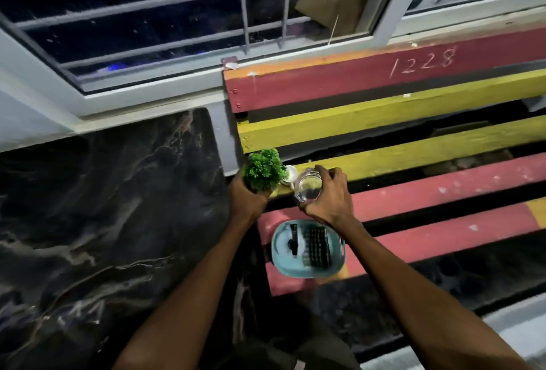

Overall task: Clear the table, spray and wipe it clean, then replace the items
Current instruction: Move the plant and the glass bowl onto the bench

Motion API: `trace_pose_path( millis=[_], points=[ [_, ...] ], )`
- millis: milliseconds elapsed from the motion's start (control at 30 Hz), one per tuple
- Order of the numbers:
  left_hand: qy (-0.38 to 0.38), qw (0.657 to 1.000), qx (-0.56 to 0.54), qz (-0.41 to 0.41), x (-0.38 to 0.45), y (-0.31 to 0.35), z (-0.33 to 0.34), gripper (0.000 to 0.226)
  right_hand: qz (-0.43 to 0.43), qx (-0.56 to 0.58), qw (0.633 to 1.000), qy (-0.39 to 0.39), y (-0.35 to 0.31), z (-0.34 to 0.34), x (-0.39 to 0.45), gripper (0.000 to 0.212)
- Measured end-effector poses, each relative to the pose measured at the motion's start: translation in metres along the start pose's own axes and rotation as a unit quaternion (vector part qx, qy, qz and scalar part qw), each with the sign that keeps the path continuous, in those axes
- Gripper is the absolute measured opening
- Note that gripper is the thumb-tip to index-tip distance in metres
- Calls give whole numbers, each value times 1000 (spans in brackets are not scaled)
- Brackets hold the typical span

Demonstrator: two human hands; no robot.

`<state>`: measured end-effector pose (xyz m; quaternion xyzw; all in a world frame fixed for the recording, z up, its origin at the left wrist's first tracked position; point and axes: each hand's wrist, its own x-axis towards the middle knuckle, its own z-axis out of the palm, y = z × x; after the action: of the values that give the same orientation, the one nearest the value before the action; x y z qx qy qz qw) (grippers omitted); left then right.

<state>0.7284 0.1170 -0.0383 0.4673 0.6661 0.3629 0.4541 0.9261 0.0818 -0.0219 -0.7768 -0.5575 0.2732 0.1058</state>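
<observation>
A dark marbled table top (112,207) fills the left of the view. To its right stands a bench of red and yellow slats (413,145). My left hand (246,198) is wrapped around a small green potted plant (263,169) at the bench's left end. My right hand (328,197) grips a clear glass jar (308,188) from above, just right of the plant. Between plant and jar sits a small white object (291,175), partly hidden. A light blue basket (307,247) with dark items inside rests on the red slat below my right wrist.
A barred window (177,15) with a grey frame runs behind the table and bench. The number 1228 (424,61) is chalked on the bench's back slat. Gaps between the slats show dark floor. A pale strip of floor (502,325) lies at the lower right.
</observation>
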Motion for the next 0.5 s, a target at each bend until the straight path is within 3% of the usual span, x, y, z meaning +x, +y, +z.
trace_pose_path(
  millis=[367,500],
  points=[
    [-8,997,71,-21,23,-40,153,53,32,-45,998,-30,131,-12,99,105],
    [-17,997,76,-17,41,-70,186,66,27,-63,997,-45,159,7,135,105]
  ],
)
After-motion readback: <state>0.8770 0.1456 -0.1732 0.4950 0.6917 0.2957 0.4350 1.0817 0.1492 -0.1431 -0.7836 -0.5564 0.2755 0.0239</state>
